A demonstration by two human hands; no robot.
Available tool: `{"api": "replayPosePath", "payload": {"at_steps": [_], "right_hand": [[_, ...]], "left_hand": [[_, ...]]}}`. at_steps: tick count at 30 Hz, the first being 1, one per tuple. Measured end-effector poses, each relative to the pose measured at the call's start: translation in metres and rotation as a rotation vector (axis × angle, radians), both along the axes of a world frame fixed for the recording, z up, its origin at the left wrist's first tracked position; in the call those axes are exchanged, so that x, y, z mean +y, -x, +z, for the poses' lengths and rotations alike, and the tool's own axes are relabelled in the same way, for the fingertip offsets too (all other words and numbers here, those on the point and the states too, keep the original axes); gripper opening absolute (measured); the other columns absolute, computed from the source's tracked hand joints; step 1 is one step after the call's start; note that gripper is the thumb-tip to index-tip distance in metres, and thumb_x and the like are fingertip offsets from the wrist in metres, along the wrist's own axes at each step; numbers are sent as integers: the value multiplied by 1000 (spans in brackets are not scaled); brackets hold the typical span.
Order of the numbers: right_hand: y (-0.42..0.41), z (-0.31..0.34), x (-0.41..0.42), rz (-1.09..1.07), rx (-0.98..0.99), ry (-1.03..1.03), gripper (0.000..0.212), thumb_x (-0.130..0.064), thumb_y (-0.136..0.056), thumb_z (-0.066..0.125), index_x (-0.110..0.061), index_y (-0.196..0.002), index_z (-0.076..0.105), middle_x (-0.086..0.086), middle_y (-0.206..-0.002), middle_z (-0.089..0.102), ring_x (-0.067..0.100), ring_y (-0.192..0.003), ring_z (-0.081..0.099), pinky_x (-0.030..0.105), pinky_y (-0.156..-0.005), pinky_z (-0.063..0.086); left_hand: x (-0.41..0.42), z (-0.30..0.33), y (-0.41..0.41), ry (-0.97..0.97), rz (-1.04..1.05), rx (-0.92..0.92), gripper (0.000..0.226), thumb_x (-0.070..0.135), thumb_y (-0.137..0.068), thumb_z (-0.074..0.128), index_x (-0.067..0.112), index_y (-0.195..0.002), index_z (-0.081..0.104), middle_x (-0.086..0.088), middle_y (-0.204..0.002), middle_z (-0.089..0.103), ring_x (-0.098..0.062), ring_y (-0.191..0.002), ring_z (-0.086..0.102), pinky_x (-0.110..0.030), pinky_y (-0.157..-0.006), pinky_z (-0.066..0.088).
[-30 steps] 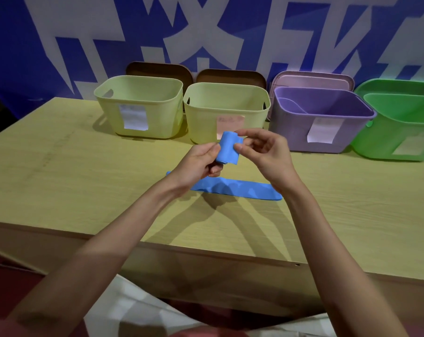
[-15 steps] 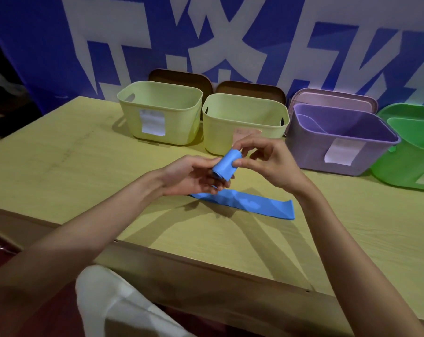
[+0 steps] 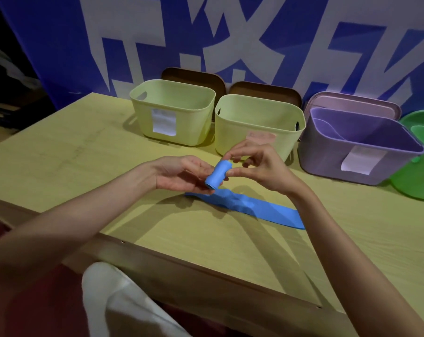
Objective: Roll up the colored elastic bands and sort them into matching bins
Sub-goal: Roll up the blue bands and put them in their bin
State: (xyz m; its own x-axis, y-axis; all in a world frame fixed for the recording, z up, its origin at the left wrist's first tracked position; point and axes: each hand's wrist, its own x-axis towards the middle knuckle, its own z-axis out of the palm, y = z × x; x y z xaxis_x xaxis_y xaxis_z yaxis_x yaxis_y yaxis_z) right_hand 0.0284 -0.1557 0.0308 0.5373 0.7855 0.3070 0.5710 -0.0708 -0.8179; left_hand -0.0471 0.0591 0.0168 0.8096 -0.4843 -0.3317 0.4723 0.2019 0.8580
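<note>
Near the front edge of the wooden table [image 3: 60, 166], a person's left hand [image 3: 181, 175] and right hand [image 3: 259, 166] pinch a rolled blue elastic band [image 3: 217, 177] by its two ends, held above the surface. Beneath it, a flat blue band [image 3: 254, 210] lies on the tabletop. Along the back edge stand two yellow-green bins [image 3: 174, 113] [image 3: 257, 125], a purple bin [image 3: 359, 142] and a green bin [image 3: 415, 181].

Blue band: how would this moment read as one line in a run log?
stage: rolling | blue band: part rolled, tail flat on table | left hand: holds roll | right hand: pinches roll end | bins: none reached
</note>
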Motion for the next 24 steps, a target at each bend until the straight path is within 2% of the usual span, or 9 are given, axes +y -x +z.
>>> {"api": "replayPosePath", "payload": {"at_steps": [4,7,8,11,12,15,18,21,24], "right_hand": [[-10,8,19,-53,-32,33,24,-15,-79,77,-26,-99,69,-9,-97,63,5,-83,54,23,-67,44],[-23,16,35,-142,-88,14,20,-17,-84,73,-26,-101,69,-5,-100,66,7,-86,58,21,-69,45],[-29,19,40,-170,-103,-8,21,-17,-85,73,-25,-103,68,0,-103,66,9,-88,59,22,-70,46],[-46,28,53,-242,-147,-67,20,-15,-87,69,-21,-107,69,7,-107,65,15,-92,60,26,-72,48],[-53,31,58,-267,-166,-76,19,-15,-89,67,-20,-107,69,7,-107,65,14,-91,60,25,-72,48],[-69,35,75,-326,-207,-55,19,-16,-91,64,-20,-109,68,4,-109,64,11,-93,59,22,-73,49],[-84,35,96,-354,-273,22,22,-20,-92,62,-16,-114,66,3,-110,61,10,-95,58,21,-78,49],[-101,35,116,-356,-347,116,25,-23,-94,59,-13,-117,64,5,-110,59,11,-96,56,20,-80,45],[-119,34,132,-364,-366,185,27,-21,-96,57,-10,-120,62,8,-111,59,16,-99,58,24,-84,45]], "left_hand": [[20,14,-15,-110,42,-32,52,22,-56,91,-3,-96,70,-11,-94,65,-17,-87,63,-31,-82,55],[35,26,-30,-204,152,-61,53,20,-56,89,1,-93,55,0,-89,36,-19,-76,39,-25,-75,55],[40,33,-36,-232,196,-78,49,18,-59,85,4,-93,52,1,-88,35,-18,-75,38,-23,-73,55],[60,60,-52,-472,403,-202,20,7,-74,73,-1,-89,62,-8,-82,62,-13,-72,62,-16,-67,54],[68,68,-59,-589,500,-251,23,6,-75,73,-1,-95,66,-11,-87,68,-12,-75,67,-16,-67,54],[92,82,-89,-832,691,-318,29,7,-75,77,0,-101,67,-11,-92,70,-14,-81,68,-18,-70,57],[111,85,-123,-909,704,-249,34,10,-76,77,-5,-104,65,-18,-94,68,-17,-74,64,-18,-63,56],[121,79,-152,-1028,690,-185,41,12,-76,78,-6,-108,58,-17,-88,66,-17,-67,64,-20,-57,56],[126,65,-177,-1108,629,-125,34,10,-76,78,-1,-98,54,-12,-73,62,-17,-60,60,-22,-56,55]]}}
